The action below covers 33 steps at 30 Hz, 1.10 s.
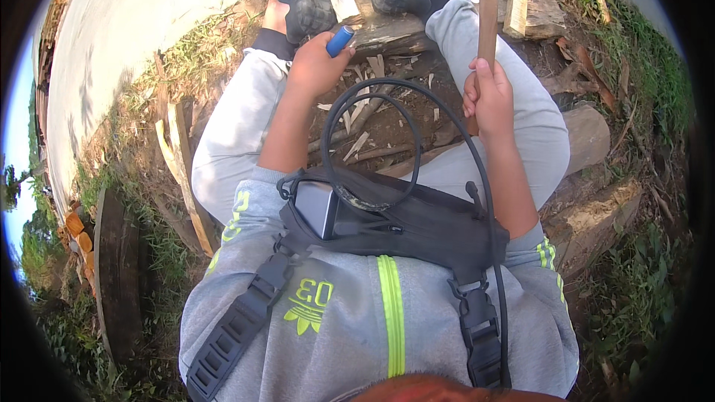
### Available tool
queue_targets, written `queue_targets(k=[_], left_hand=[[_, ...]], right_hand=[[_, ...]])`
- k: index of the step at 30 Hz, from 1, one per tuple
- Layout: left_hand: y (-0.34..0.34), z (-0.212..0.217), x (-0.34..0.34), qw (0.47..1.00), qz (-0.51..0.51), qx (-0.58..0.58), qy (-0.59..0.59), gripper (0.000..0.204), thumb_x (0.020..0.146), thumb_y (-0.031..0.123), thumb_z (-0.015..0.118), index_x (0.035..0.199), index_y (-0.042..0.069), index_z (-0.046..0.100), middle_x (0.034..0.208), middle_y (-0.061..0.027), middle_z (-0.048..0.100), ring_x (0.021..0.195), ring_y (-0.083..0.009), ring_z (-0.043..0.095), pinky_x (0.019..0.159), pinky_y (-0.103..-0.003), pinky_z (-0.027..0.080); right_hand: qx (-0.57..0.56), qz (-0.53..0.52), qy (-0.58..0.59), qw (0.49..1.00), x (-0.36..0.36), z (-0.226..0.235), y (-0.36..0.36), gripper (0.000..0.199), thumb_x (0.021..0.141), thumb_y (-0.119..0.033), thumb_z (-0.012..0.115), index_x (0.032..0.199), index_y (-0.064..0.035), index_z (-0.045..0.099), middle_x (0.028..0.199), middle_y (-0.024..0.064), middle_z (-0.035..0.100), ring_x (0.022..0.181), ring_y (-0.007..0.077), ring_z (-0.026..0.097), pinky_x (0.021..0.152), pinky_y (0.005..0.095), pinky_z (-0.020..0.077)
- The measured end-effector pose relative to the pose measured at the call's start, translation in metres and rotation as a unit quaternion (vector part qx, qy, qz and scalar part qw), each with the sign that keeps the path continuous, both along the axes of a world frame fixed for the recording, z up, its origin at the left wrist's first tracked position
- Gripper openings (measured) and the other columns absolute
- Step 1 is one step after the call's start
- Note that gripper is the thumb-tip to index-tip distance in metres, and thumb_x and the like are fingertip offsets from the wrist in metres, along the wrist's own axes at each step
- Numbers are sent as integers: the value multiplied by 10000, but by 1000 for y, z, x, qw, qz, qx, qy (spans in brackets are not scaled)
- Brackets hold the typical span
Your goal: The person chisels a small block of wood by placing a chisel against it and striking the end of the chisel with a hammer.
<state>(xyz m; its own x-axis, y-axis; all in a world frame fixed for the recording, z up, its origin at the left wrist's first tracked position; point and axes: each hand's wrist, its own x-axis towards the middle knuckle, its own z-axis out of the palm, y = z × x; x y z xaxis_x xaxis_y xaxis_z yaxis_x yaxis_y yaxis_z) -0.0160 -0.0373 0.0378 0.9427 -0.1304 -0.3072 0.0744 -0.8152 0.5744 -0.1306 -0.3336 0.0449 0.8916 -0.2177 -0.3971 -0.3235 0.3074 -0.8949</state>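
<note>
The left hand (316,67) hides all but the blue handle (340,40) of its tool.

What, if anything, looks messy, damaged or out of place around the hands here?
Pale wood chips lie scattered on the dirt between the knees, below the log. Otherwise nothing stands out: the right hand grips a hammer upright, and the left hand holds a blue-handled tool.
</note>
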Motion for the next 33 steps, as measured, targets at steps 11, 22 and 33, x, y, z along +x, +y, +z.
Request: queue_targets(k=[11,22,33], left_hand=[[-15,-9,52,997,-36,49,-48,941,838,471,813,1479,-115,452,1319,-329,657,1217,-399,677,1058,-435,518],[-62,-1,126,968,23,250,31,608,912,533,724,1226,13,739,1284,-194,730,1213,-350,693,1011,-447,541],[-81,5,138,953,-6,301,-22,601,890,512,754,1305,80,701,1315,-151,724,1256,-334,675,1030,-420,541]], right_hand=[[99,-14,26,995,-6,9,-4,262,1129,-347,488,1094,-91,524,663,-23,438,467,66,402,432,249,357],[69,13,34,997,-6,4,-3,298,1123,-365,505,1109,-68,528,658,-27,441,465,62,401,433,247,352],[69,32,37,996,-7,2,-5,309,1116,-374,517,1108,-66,534,660,-22,456,463,77,416,438,266,363]])
